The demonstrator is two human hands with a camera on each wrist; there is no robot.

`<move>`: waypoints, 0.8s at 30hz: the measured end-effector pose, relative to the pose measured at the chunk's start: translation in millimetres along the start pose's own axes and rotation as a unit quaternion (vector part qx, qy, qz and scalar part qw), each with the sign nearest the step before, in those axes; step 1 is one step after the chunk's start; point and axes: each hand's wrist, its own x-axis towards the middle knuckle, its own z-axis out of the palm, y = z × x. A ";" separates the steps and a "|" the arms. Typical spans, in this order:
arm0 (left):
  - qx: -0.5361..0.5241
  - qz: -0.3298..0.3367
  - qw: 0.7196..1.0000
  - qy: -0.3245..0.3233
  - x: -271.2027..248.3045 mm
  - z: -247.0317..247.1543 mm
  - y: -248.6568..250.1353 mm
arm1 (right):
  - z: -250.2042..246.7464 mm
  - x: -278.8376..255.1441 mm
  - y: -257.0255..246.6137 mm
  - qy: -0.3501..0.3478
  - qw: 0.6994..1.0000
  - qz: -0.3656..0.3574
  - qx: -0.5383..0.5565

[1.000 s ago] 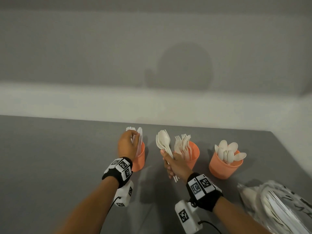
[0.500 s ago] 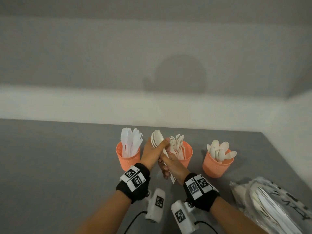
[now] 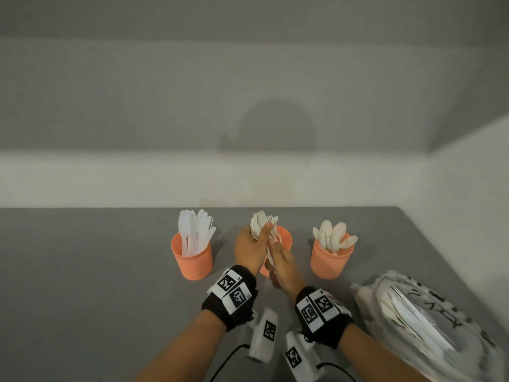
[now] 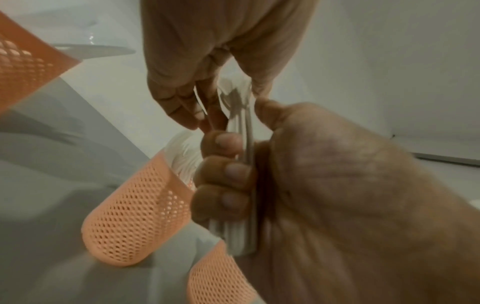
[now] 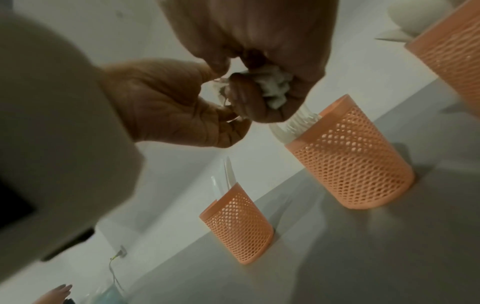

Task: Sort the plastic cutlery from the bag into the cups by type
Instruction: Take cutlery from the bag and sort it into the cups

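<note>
Knife cup point(image 3: 192, 257) left of fork cup point(image 3: 285, 238), knives upright. Left hand point(image 3: 249, 249) in front of fork cup, thumb and fingers pinching bowl ends of spoon bundle point(image 3: 259, 226). Right hand point(image 3: 283, 267) beside it, fist gripping bundle's handles. Spoon cup point(image 3: 330, 259) right of fork cup. Bag point(image 3: 429, 323) further right on worktop point(image 3: 82, 271), more cutlery inside. Spoons likely light, stiff, slick, prone to fanning; best held at mid-handle, squeezed together.
</note>
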 end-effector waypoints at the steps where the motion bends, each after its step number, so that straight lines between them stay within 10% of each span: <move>1: 0.010 0.001 1.000 -0.006 -3.1 2.3 -0.5 | -2.2 -0.5 1.2 0.011 1.000 0.006 0.005; 11: 0.060 -0.028 0.998 -0.005 -15.8 24.3 -3.8 | -24.6 -12.6 6.5 0.027 0.998 0.046 0.023; 18: -0.171 -0.006 0.983 0.071 -9.4 14.5 18.0 | -48.2 -6.0 7.8 0.072 0.995 0.063 0.020; 24: -0.103 -0.041 0.990 -0.086 -13.4 17.0 16.0 | -59.4 -9.7 0.2 -0.020 0.982 0.083 0.169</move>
